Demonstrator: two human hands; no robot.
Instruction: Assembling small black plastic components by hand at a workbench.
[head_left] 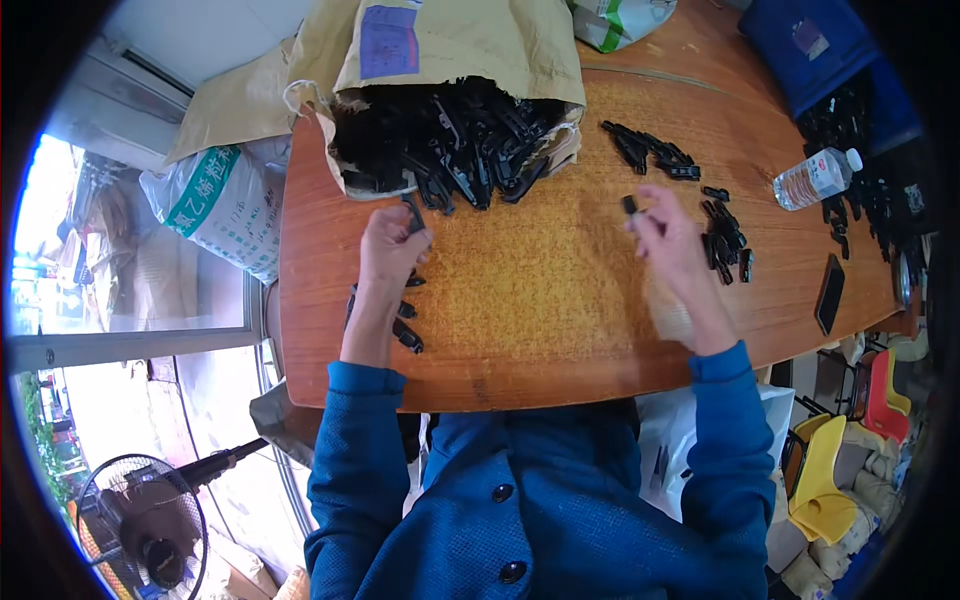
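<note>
My left hand (390, 245) is raised over the left part of the table, its fingers closed on a narrow black plastic part (412, 214). Just beyond it, an open brown paper sack (470, 60) lies with many similar black parts (480, 150) showing in its mouth. A few more black parts (406, 335) lie by my left wrist, partly hidden by the arm. My right hand (668, 238), slightly blurred, pinches a small black piece (629, 205) at its fingertips. Beside this hand are a pile of black parts (724, 240) and another group (652, 152) farther back.
At the right stand a clear bottle (815, 180), a dark phone (829, 294) and a blue bin (808, 50), with more black parts (880, 200) near it. The wooden table's curved front edge (540, 400) is close to my body. A fan (145, 520) stands lower left.
</note>
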